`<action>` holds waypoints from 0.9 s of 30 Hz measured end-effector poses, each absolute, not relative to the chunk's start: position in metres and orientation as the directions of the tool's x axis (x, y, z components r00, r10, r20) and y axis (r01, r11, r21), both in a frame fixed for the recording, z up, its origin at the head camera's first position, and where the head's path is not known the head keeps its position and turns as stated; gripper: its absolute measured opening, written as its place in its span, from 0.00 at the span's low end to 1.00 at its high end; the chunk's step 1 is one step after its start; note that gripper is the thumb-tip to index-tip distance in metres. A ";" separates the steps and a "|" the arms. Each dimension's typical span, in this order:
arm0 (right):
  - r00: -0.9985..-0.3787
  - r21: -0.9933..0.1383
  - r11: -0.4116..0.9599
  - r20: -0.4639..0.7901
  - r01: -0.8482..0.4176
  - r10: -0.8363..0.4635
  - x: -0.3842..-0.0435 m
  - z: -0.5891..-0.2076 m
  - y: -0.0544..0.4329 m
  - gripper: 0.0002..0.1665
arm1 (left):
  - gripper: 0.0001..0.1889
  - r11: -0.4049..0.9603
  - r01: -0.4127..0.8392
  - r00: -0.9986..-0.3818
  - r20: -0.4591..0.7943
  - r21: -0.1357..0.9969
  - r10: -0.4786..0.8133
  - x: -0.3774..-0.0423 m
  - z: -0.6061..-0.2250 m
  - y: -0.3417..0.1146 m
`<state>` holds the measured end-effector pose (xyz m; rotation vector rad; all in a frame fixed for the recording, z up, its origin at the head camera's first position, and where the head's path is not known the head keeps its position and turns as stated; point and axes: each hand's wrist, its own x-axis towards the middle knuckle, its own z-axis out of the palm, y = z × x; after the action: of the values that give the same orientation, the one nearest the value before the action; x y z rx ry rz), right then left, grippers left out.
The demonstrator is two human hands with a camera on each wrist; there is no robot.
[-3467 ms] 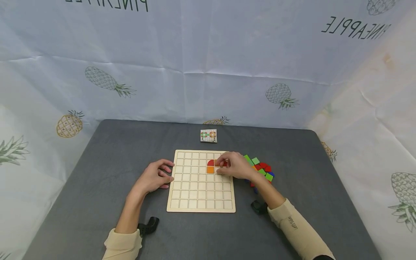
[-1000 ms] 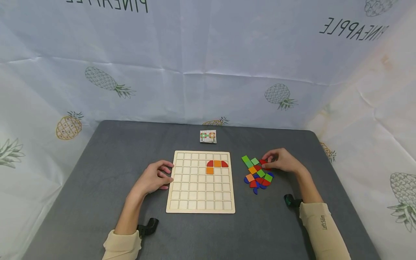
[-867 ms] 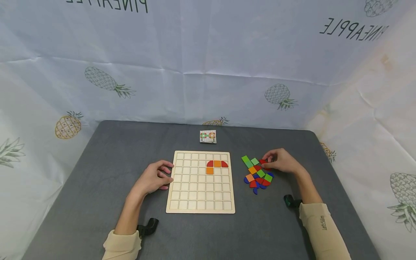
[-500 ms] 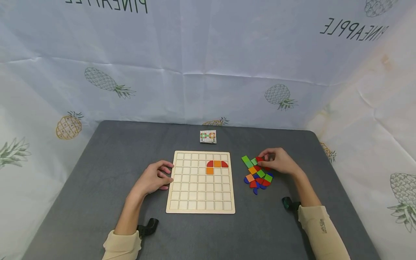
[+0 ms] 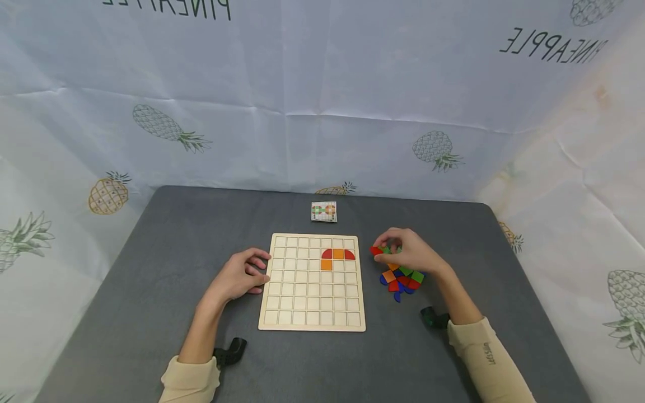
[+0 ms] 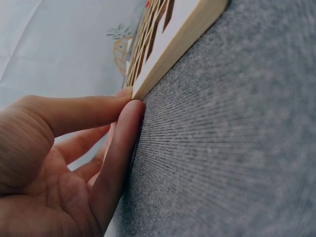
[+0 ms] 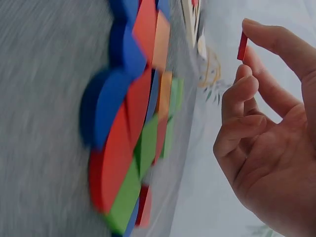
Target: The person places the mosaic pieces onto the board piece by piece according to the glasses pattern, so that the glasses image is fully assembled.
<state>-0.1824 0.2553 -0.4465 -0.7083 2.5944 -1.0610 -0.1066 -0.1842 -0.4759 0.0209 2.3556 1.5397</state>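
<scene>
A light wooden grid board (image 5: 299, 305) lies on the table, with two red rounded tiles (image 5: 327, 254) and two orange square tiles (image 5: 326, 265) in its upper right cells. My left hand (image 5: 241, 273) rests at the board's left edge; in the left wrist view the thumb and a finger touch the edge of the board (image 6: 170, 57). Between thumb and index finger, my right hand (image 5: 410, 252) pinches a red rounded tile (image 5: 375, 251), seen edge-on as a thin red tile (image 7: 242, 46) in the right wrist view. This hand hovers over the tile pile, hiding part of it.
Right of the board spreads a pile of loose tiles in blue, green, orange and red, including an orange tile (image 5: 388, 276) and a green tile (image 5: 417, 276). A small pattern card (image 5: 323, 211) lies beyond the board on the grey table (image 5: 211, 218). A pineapple-print cloth (image 5: 302, 67) hangs behind.
The right hand went from the board to the pile, took a red rounded tile from its far side, and has moved left with it. The left hand stays at the board's edge.
</scene>
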 end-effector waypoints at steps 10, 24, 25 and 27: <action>-0.804 -0.765 0.559 -0.092 -0.321 -0.587 -0.177 -0.443 0.218 0.15 | 0.25 0.414 -0.159 -0.945 -0.260 0.896 0.199 -0.106 -0.475 -0.185; -0.705 -0.789 0.492 -0.108 -0.368 -0.701 -0.178 -0.455 0.173 0.12 | 0.25 0.410 -0.159 -0.945 -0.259 0.898 0.201 -0.106 -0.475 -0.185; -0.696 -0.790 0.487 -0.109 -0.373 -0.710 -0.178 -0.456 0.171 0.12 | 0.25 0.410 -0.159 -0.945 -0.259 0.898 0.202 -0.106 -0.476 -0.185; -0.681 -0.788 0.480 -0.109 -0.385 -0.725 -0.179 -0.458 0.168 0.12 | 0.25 0.409 -0.157 -0.944 -0.258 0.899 0.205 -0.105 -0.475 -0.185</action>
<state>-0.1789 0.1682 -0.4576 -0.9226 2.2999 -1.0666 -0.1055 -0.1848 -0.4753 0.0414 2.3426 1.5472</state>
